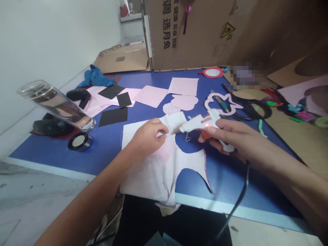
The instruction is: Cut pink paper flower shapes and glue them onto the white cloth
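A white hot glue gun (196,123) with an orange trigger is in my right hand (228,133), its small light glowing red. Its nozzle points left, close to a folded part of a white cloth (159,181). My left hand (151,136) rests on this cloth, thumb and fingertips pinched together on a bit of it. A pale pink patch (164,152) shows on the cloth just below those fingers. Red stitching runs along the cloth's curved right edge. From the gun's handle a dark cord (242,194) drops over the table's front edge.
Pink paper pieces (151,95) and black squares (112,116) lie on the blue table (107,153). Left stand a tilted-looking glass bottle (61,106) and its lid (80,141). A pink cutout frame (220,102), pen and coiled black cable (258,109) lie right. Cardboard (194,37) stands behind.
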`<action>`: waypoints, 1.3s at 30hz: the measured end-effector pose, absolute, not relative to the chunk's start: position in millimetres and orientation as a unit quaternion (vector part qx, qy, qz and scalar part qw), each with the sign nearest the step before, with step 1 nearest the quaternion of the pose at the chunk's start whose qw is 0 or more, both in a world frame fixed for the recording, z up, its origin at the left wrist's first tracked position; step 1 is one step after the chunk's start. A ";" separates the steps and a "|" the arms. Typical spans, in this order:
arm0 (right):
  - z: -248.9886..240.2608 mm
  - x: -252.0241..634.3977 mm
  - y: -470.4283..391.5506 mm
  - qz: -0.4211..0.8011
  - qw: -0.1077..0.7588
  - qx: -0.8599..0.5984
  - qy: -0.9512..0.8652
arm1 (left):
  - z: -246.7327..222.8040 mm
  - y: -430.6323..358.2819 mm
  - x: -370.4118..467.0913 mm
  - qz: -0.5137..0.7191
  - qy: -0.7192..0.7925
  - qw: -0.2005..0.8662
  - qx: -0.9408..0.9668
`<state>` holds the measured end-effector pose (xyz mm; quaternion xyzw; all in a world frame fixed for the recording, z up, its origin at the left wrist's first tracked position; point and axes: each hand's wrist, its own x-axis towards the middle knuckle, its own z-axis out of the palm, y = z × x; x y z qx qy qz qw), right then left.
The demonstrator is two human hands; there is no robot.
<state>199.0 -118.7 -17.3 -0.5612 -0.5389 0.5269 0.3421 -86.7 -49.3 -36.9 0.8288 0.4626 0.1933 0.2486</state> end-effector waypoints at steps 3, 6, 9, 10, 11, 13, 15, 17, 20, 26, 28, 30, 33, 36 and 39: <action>-17.3 198.0 -119.0 0.528 0.338 -0.561 -0.540 | -38.4 -49.8 -86.2 0.178 0.462 0.237 0.836; -16.3 197.6 -119.8 0.527 0.337 -0.561 -0.542 | -39.3 -48.9 -86.7 0.194 0.452 0.247 0.835; -15.5 197.3 -120.2 0.525 0.338 -0.563 -0.542 | -36.6 -48.4 -88.2 0.247 0.470 0.274 0.802; -15.4 197.3 -120.1 0.524 0.338 -0.564 -0.542 | -34.9 -48.9 -88.8 0.266 0.482 0.277 0.788; -15.4 197.2 -120.1 0.523 0.338 -0.564 -0.541 | -33.2 -50.0 -89.2 0.279 0.490 0.274 0.779; -15.6 197.3 -119.8 0.524 0.337 -0.565 -0.541 | -30.0 -53.6 -89.6 0.286 0.491 0.264 0.779; -16.2 197.7 -119.7 0.526 0.337 -0.564 -0.540 | -27.7 -57.7 -89.3 0.278 0.487 0.267 0.784; -16.9 198.1 -120.1 0.530 0.335 -0.560 -0.541 | -26.2 -60.3 -88.4 0.265 0.499 0.294 0.771; -17.7 198.2 -121.0 0.533 0.333 -0.555 -0.545 | -25.4 -59.7 -86.4 0.245 0.518 0.334 0.749; -17.4 197.7 -120.7 0.533 0.331 -0.559 -0.543 | -28.3 -60.1 -88.2 0.282 0.486 0.289 0.775; -17.5 198.0 -120.5 0.532 0.331 -0.559 -0.542 | -29.6 -63.3 -91.5 0.286 0.466 0.255 0.798; -17.7 198.4 -120.6 0.534 0.331 -0.558 -0.542 | -30.9 -65.9 -94.5 0.261 0.458 0.247 0.813; -18.3 199.3 -120.8 0.537 0.328 -0.558 -0.541 | -32.3 -67.5 -95.9 0.231 0.466 0.260 0.814; -18.5 200.0 -120.2 0.533 0.331 -0.558 -0.544 | -31.3 -68.6 -92.9 0.233 0.489 0.308 0.782; -18.5 200.1 -119.2 0.527 0.335 -0.558 -0.546 | -28.3 -70.9 -87.7 0.238 0.526 0.397 0.713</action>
